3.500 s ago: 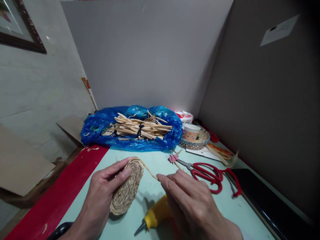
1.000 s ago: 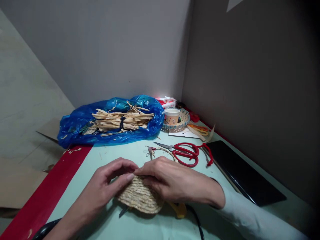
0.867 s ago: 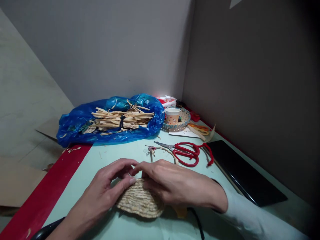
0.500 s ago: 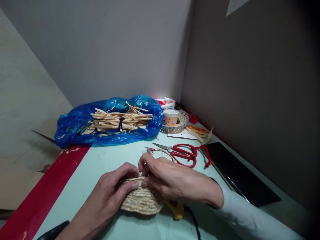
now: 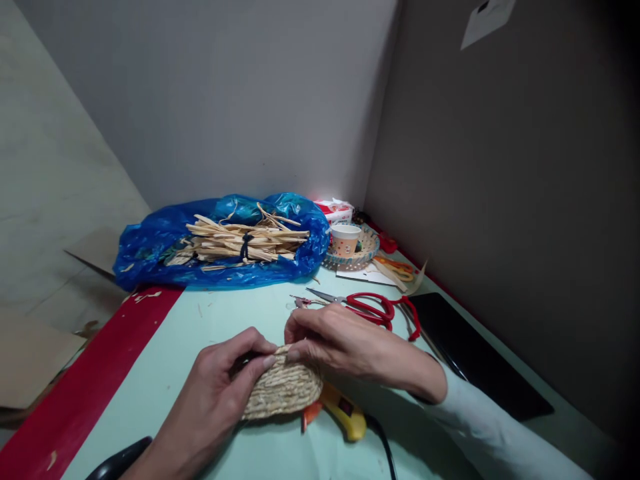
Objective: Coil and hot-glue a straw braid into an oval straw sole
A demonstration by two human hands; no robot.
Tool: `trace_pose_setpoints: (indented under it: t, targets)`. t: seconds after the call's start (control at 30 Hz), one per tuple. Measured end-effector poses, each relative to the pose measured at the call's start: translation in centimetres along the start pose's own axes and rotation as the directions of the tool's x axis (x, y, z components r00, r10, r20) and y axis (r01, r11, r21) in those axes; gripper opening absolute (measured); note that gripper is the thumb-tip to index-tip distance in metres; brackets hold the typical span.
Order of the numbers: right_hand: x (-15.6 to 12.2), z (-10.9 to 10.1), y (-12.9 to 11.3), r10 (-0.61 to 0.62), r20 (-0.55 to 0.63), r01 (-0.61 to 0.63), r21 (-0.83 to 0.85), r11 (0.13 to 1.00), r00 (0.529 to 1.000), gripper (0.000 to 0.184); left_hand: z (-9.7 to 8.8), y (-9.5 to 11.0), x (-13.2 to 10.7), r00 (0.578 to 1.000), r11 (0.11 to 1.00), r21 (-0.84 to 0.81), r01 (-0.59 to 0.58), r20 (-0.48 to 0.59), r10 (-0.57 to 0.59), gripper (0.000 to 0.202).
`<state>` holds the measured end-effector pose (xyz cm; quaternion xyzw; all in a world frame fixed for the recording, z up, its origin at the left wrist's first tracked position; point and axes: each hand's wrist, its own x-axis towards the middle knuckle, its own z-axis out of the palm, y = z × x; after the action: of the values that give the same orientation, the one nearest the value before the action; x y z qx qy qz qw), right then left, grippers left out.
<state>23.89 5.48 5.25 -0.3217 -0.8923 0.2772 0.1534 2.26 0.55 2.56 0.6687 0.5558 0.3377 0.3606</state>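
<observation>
A round woven straw mat (image 5: pixel 285 393) is held tilted above the pale green table (image 5: pixel 210 320). My left hand (image 5: pixel 220 387) grips its near left edge, thumb on top. My right hand (image 5: pixel 340 343) is closed on the far top rim, fingers pressing the braided straw cord against the edge. Just under the mat lies a yellow glue gun (image 5: pixel 340 415) with an orange trigger and a black cable.
Red-handled scissors (image 5: pixel 370 308) and a small clip lie behind my right hand. A blue plastic bag (image 5: pixel 150 253) holds a tied straw bundle (image 5: pixel 245 243). A paper cup (image 5: pixel 345 240) sits in a small woven basket. A black tablet (image 5: pixel 475 360) lies at the right, a red strip (image 5: pixel 100 387) at the left.
My right hand went from holding the loose cord away from the mat to pressing it onto the mat's top rim. The mat tilted flatter, and the glue gun shows more beneath it.
</observation>
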Motion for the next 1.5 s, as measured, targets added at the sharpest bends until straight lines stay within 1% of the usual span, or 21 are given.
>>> trace_pose_setpoints:
  t: [0.1,0.23,0.43,0.57,0.63,0.73,0.8,0.83,0.87,0.9,0.97,1.0,1.03,1.07,1.1,1.13,1.17,1.27,1.33,1.4,1.5]
  targets:
    - [0.0,-0.9,0.8,-0.013,0.004,0.013,-0.027,1.000,1.000,0.019,-0.4,-0.4,0.3,0.997,0.998,-0.060,0.027,-0.075,-0.031,0.017]
    - [-0.2,-1.9,1.8,0.003,-0.021,-0.005,-0.091,0.996,1.000,0.022,-0.9,-1.1,1.1,0.994,0.996,-0.088,0.018,-0.110,-0.027,0.016]
    - [-0.1,-2.2,2.6,0.030,-0.192,-0.081,-0.264,0.961,0.981,0.020,-1.3,-1.7,1.6,0.977,0.998,-0.064,0.001,-0.211,-0.014,0.017]
    - [0.1,-1.8,2.4,0.071,-0.316,-0.175,-0.312,0.934,0.946,0.022,-1.4,-2.4,1.8,0.947,0.998,-0.061,0.007,-0.321,-0.026,0.016]
    - [0.1,-1.5,2.0,0.082,-0.375,-0.195,-0.274,0.942,0.923,0.023,-1.4,-2.7,2.0,0.921,0.997,-0.075,0.007,-0.388,-0.036,0.016]
    - [0.1,-0.8,0.6,0.074,-0.424,-0.145,-0.137,0.980,0.902,0.023,-1.4,-3.0,2.4,0.875,0.992,-0.123,-0.006,-0.481,-0.054,0.016]
    - [0.2,-0.1,-0.6,0.077,-0.414,-0.093,-0.020,0.995,0.907,0.027,-1.4,-2.9,2.5,0.851,0.983,-0.180,-0.023,-0.520,-0.075,0.018]
    - [0.2,0.4,-1.2,0.096,-0.386,-0.068,0.088,0.994,0.917,0.029,-1.3,-2.8,2.6,0.843,0.976,-0.215,-0.032,-0.531,-0.089,0.019]
    - [0.3,1.0,-1.7,0.124,-0.337,-0.043,0.240,0.970,0.933,0.029,-1.3,-2.7,2.6,0.839,0.966,-0.254,-0.039,-0.534,-0.106,0.021]
    - [0.4,1.6,-2.2,0.151,-0.271,-0.021,0.429,0.903,0.951,0.028,-1.2,-2.6,2.6,0.836,0.955,-0.293,-0.045,-0.534,-0.125,0.023]
    - [0.7,2.9,-2.6,0.151,-0.138,0.002,0.744,0.669,0.979,0.025,-1.1,-2.3,2.5,0.834,0.928,-0.370,-0.052,-0.527,-0.164,0.026]
    - [0.8,3.5,-2.7,0.130,-0.094,0.007,0.834,0.552,0.987,0.025,-1.0,-2.2,2.4,0.835,0.913,-0.405,-0.054,-0.519,-0.181,0.028]
    - [0.9,4.0,-2.7,0.109,-0.072,0.011,0.876,0.483,0.991,0.027,-0.9,-2.2,2.2,0.838,0.897,-0.439,-0.054,-0.508,-0.198,0.028]
    - [1.0,4.4,-2.6,0.090,-0.057,0.011,0.894,0.447,0.994,0.028,-0.8,-2.1,2.1,0.843,0.881,-0.469,-0.052,-0.494,-0.213,0.029]
    - [1.0,4.6,-2.5,0.082,-0.052,0.011,0.899,0.439,0.995,0.028,-0.7,-2.1,2.0,0.850,0.867,-0.496,-0.050,-0.477,-0.225,0.029]
    - [1.1,4.8,-2.4,0.080,-0.053,0.010,0.887,0.461,0.995,0.029,-0.6,-2.1,1.9,0.857,0.854,-0.518,-0.046,-0.459,-0.232,0.028]
    - [1.1,4.8,-2.4,0.086,-0.059,0.007,0.859,0.512,0.995,0.029,-0.5,-2.2,1.7,0.865,0.845,-0.533,-0.042,-0.443,-0.237,0.028]
    - [1.2,4.6,-2.3,0.069,-0.081,0.006,0.691,0.723,0.994,0.027,-0.4,-2.3,1.5,0.875,0.836,-0.548,-0.038,-0.421,-0.237,0.026]
    - [1.2,4.4,-2.4,0.027,-0.075,0.020,0.561,0.828,0.997,0.026,-0.4,-2.3,1.4,0.873,0.838,-0.545,-0.043,-0.428,-0.234,0.025]
    - [1.1,4.4,-2.4,-0.017,-0.068,0.048,0.481,0.876,0.998,0.026,-0.4,-2.2,1.4,0.867,0.842,-0.537,-0.056,-0.445,-0.226,0.024]
    - [1.0,4.2,-2.2,-0.048,-0.096,0.086,0.452,0.888,0.994,0.027,-0.5,-2.0,1.4,0.856,0.849,-0.522,-0.077,-0.472,-0.213,0.022]
